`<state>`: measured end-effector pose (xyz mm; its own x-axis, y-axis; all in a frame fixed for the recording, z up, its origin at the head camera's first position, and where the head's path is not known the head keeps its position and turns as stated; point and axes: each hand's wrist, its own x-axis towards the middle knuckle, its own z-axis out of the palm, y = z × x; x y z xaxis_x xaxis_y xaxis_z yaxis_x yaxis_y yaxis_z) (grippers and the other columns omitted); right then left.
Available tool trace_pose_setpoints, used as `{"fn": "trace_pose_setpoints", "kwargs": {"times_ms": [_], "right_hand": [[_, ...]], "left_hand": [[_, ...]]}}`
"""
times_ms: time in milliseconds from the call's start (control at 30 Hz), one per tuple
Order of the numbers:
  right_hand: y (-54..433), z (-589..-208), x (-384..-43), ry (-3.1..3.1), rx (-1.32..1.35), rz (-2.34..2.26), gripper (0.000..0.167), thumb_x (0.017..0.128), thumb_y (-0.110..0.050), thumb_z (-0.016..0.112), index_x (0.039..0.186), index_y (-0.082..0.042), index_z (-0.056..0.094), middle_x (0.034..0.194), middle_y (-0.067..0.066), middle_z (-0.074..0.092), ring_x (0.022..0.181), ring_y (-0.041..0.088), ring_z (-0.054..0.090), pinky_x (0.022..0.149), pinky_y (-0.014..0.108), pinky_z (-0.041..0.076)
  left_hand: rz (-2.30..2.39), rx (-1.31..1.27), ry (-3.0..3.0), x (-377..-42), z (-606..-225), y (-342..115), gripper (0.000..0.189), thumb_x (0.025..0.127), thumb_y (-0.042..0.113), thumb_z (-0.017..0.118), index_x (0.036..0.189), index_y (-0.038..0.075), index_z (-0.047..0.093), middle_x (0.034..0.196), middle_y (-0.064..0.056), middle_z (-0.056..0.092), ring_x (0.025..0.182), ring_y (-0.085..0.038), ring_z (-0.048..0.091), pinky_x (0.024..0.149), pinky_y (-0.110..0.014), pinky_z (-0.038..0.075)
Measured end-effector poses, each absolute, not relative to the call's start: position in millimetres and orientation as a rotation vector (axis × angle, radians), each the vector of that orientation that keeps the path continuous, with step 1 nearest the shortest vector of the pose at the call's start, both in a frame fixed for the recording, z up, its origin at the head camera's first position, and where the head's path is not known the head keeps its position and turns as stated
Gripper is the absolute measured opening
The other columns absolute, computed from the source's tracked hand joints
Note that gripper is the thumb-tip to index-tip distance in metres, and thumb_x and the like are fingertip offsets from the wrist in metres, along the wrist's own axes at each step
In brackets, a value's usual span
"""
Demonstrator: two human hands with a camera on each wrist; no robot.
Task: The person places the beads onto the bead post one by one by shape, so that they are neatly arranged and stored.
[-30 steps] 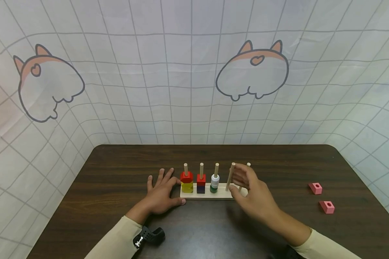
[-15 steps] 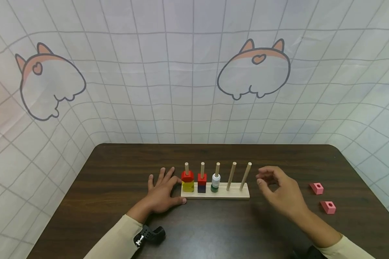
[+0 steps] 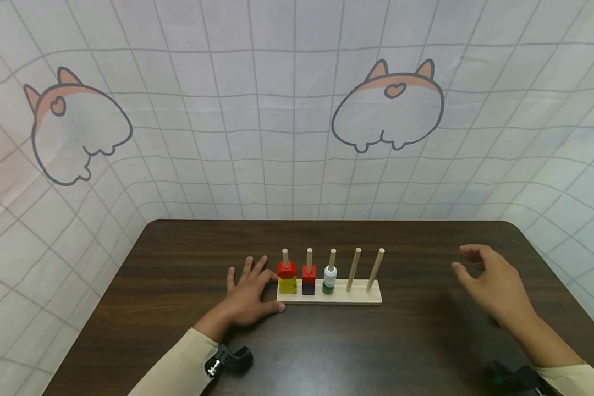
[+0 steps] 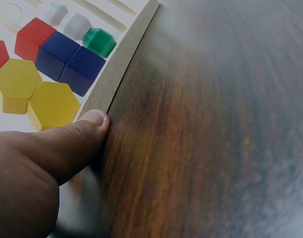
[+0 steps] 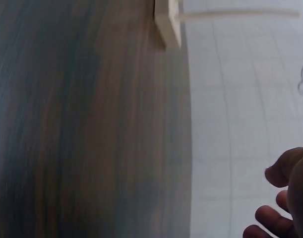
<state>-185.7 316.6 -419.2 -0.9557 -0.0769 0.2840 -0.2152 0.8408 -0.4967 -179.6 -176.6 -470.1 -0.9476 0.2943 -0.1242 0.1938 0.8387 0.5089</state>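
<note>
A pale wooden peg board (image 3: 352, 297) with several upright pegs stands mid-table. My left hand (image 3: 247, 301) lies spread at its left end, the thumb (image 4: 94, 120) touching the board's front edge and the index finger close to its end. Yellow hexagonal blocks (image 4: 54, 101) with a red block (image 3: 286, 269) on top fill the leftmost peg. Dark blue blocks (image 4: 82, 72) under a red one (image 3: 309, 273) sit on the second. White beads (image 3: 329, 274) rest above a green bead (image 4: 99, 42) on the third. My right hand (image 3: 500, 289) hovers at the right with loosely curved fingers, hiding the pink blocks.
Two bare pegs (image 3: 353, 269) rise from the board's right part. The dark wood-grain table (image 3: 416, 341) reaches back to a white grid-patterned curtain (image 3: 218, 137). A black wrist strap (image 3: 230, 360) is on the left forearm.
My right hand has moved from the board's right pegs rightward across the table, over where two pink blocks showed before. The left hand and the board have stayed in place.
</note>
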Motion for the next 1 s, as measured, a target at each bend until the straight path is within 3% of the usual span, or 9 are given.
{"fn": "trace_pose_setpoints", "kwargs": {"times_ms": [200, 400, 767, 1000], "right_hand": [[345, -428, -195, -2.906, 0.144, 0.65, 0.056, 0.099, -0.033, 0.069, 0.132, 0.01, 0.055, 0.129, 0.037, 0.057, 0.109, 0.055, 0.056, 0.082, 0.068, 0.046], [362, -436, -198, -3.001, 0.057, 0.523, 0.062, 0.094, -0.038, 0.073, 0.128, 0.011, 0.057, 0.12, 0.041, 0.056, 0.097, 0.056, 0.059, 0.063, 0.058, 0.052], [374, -440, -198, -3.105, -0.011, 0.531, 0.057, 0.095, -0.039, 0.07, 0.122, 0.01, 0.058, 0.108, 0.035, 0.064, 0.074, 0.033, 0.065, 0.053, 0.045, 0.049], [377, -443, -198, -3.121, -0.014, 0.579, 0.054, 0.094, -0.037, 0.072, 0.119, 0.009, 0.058, 0.103, 0.031, 0.067, 0.073, 0.03, 0.066, 0.054, 0.044, 0.049]], "left_hand": [[0.753, 0.376, 2.821, -179, -469, -177, 0.053, 0.089, 0.053, 0.076, 0.13, 0.024, 0.058, 0.171, -0.011, 0.013, 0.155, -0.039, -0.007, 0.112, -0.07, -0.012], [0.759, 0.38, 2.817, -179, -468, -176, 0.053, 0.089, 0.052, 0.076, 0.13, 0.024, 0.058, 0.17, -0.012, 0.013, 0.155, -0.039, -0.007, 0.112, -0.07, -0.012], [0.755, 0.375, 2.82, -178, -467, -176, 0.053, 0.089, 0.052, 0.076, 0.13, 0.024, 0.057, 0.17, -0.012, 0.013, 0.155, -0.039, -0.007, 0.112, -0.069, -0.012], [0.749, 0.379, 2.823, -179, -469, -176, 0.053, 0.089, 0.052, 0.076, 0.13, 0.024, 0.057, 0.171, -0.011, 0.013, 0.155, -0.038, -0.007, 0.112, -0.069, -0.012]]}}
